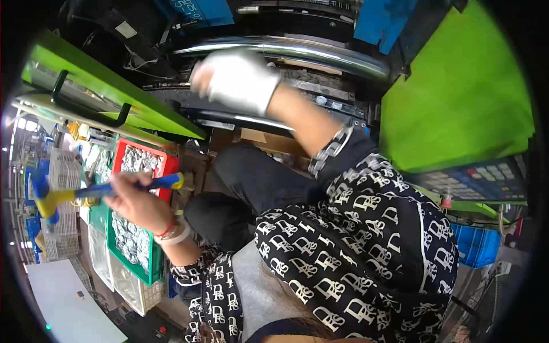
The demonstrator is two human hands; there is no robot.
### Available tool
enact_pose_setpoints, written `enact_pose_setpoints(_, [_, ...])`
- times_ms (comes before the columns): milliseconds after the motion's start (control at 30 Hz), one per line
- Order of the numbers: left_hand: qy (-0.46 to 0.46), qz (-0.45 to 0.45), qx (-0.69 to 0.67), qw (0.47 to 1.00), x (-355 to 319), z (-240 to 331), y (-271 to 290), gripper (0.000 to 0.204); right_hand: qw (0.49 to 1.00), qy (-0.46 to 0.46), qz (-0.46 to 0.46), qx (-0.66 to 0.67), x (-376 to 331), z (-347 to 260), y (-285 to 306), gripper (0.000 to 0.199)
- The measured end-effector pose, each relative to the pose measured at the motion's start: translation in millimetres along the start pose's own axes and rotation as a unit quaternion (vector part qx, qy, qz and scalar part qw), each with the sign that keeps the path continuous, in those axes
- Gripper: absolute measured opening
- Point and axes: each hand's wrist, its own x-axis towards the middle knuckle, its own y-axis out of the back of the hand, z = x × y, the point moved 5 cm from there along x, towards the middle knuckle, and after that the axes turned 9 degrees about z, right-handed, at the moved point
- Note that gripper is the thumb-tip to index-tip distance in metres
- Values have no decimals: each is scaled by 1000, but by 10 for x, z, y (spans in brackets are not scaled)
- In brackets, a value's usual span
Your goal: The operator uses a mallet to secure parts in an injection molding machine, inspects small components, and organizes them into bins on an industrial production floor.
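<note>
Patterned fabric sleeve nearest; left hand (139,201) grip clamps a blue-yellow mallet (86,193); gloved right hand (237,79) grip unclear.

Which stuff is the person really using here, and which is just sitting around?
In use:
- yellow and blue mallet, in the left hand
- shiny metal bar, by the gloved right hand

Sitting around:
- red tray of metal parts
- green tray
- keypad panel

Your tabletop (97,220) at the left carries a red tray (169,163) and a green tray (153,268), both holding small silvery parts (132,240).
</note>
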Motion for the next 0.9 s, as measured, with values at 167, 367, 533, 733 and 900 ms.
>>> enact_pose_setpoints(167, [-4,54,36,998,309,22,-116,17,918,-369,148,-1,706,966,1510,26])
enact_pose_setpoints(367, [-172,39,47,983,527,-181,-266,23,694,-540,-100,-467,418,2446,2559,31])
enact_pose_setpoints(533, [-543,59,532,647,622,-111,-336,18,653,-575,-195,-454,93,3437,2772,26])
enact_pose_setpoints(733, [-551,101,662,498,833,-140,-204,18,571,-494,-384,-532,7,4103,2764,34])
enact_pose_setpoints(900, [-442,153,740,483,945,-218,102,35,609,-456,-426,-490,2,4630,2524,68])
